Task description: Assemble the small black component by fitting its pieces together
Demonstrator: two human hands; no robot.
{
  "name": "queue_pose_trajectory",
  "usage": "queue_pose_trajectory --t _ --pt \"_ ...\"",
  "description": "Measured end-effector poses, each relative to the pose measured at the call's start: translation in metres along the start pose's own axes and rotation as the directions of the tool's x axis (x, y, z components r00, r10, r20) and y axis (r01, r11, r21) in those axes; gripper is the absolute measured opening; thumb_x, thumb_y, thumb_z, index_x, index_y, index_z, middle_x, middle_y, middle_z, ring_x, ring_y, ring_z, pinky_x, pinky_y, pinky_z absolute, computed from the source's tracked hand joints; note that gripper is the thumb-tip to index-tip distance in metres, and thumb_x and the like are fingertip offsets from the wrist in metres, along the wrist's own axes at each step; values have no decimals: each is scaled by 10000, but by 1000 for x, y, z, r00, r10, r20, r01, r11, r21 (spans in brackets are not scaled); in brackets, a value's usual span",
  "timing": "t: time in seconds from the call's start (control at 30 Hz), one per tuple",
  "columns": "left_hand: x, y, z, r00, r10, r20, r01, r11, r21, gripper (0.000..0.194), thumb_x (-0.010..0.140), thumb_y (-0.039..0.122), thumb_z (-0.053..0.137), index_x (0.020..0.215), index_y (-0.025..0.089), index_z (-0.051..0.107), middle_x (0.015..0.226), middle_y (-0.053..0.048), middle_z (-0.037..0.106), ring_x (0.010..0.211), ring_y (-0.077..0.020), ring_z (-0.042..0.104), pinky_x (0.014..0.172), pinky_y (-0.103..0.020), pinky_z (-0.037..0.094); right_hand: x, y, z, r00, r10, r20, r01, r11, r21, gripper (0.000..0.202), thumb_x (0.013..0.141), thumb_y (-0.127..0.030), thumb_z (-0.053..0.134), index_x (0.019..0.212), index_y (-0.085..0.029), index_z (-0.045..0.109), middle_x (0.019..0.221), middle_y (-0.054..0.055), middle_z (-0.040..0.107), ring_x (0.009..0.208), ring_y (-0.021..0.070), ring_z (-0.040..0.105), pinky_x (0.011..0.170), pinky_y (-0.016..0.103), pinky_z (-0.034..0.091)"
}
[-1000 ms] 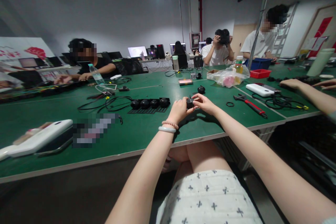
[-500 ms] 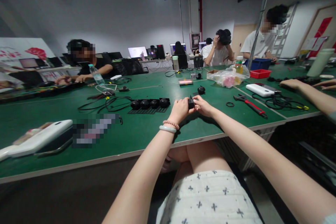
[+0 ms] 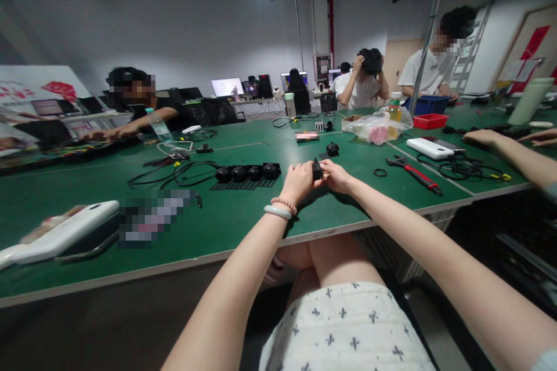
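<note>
A small black plastic part [image 3: 317,170] is held just above the green table [image 3: 261,214], near its front edge. My left hand [image 3: 299,181] wraps its fingers round the part from the left. From the right, my right hand [image 3: 336,177] pinches at the part's side; anything small between those fingertips is hidden. To the left lies a row of several round black parts [image 3: 255,172] with flat, slotted bases. A single similar black part [image 3: 332,149] sits behind my hands.
Right of my hands lie a black ring [image 3: 380,173] and a red-handled adjustable wrench [image 3: 415,175]. White power bank [image 3: 429,149], cables [image 3: 470,168] and another person's arm [image 3: 509,153] are further right. A white phone-like device [image 3: 73,231] lies left; a plastic bag [image 3: 374,128] stands behind.
My hands stay together on the black part, which has tilted slightly. The whole view has shifted a little. The person at the far left has moved an arm.
</note>
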State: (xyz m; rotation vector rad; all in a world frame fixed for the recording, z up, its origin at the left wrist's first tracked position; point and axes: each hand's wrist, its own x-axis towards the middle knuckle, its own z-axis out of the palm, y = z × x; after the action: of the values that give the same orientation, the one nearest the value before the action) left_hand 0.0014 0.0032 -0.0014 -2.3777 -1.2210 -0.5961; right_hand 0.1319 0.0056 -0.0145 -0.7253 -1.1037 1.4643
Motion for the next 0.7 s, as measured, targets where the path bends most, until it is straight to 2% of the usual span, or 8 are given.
queue_pose_trajectory --t 0.13,0.23,0.37,0.43,0.7 --pt "0 -4 2 1000 -23 -19 21 997 -80 529 736 553 429 1036 117 428 919 -110 586 865 -237 545 738 -336 350 2 1 -1 999 -37 26 38 998 -55 139 748 -301 454 794 -202 368 545 -74 387 416 53 380 431 174 323" --pt "0 -6 2 996 -84 -20 80 985 -155 526 737 531 451 1057 116 411 911 -110 591 860 -231 557 718 -318 374 4 3 -3 995 -88 45 94 981 -168 166 773 -361 414 836 -213 373 519 -82 381 396 59 378 413 176 317" --pt "-1 -7 -1 996 -92 -11 88 974 -208 518 738 510 465 1069 116 401 935 -114 588 854 -226 564 696 -309 395 6 5 -8 961 -273 32 260 863 -433 196 772 -393 429 847 -212 423 576 -63 446 436 64 413 428 188 330" --pt "-1 -7 -2 997 -81 -7 78 973 -219 502 744 494 465 1067 115 400 942 -118 587 861 -223 565 696 -310 401 5 5 -10 945 -323 44 298 805 -513 198 778 -398 428 849 -213 439 571 -62 447 442 69 414 442 197 334" --pt "-2 -6 -4 998 -57 -13 53 977 -205 512 741 492 471 1075 113 391 952 -124 582 895 -229 556 723 -322 403 3 6 -10 951 -305 50 286 805 -520 220 773 -436 425 844 -229 436 541 -50 414 476 104 419 496 236 352"
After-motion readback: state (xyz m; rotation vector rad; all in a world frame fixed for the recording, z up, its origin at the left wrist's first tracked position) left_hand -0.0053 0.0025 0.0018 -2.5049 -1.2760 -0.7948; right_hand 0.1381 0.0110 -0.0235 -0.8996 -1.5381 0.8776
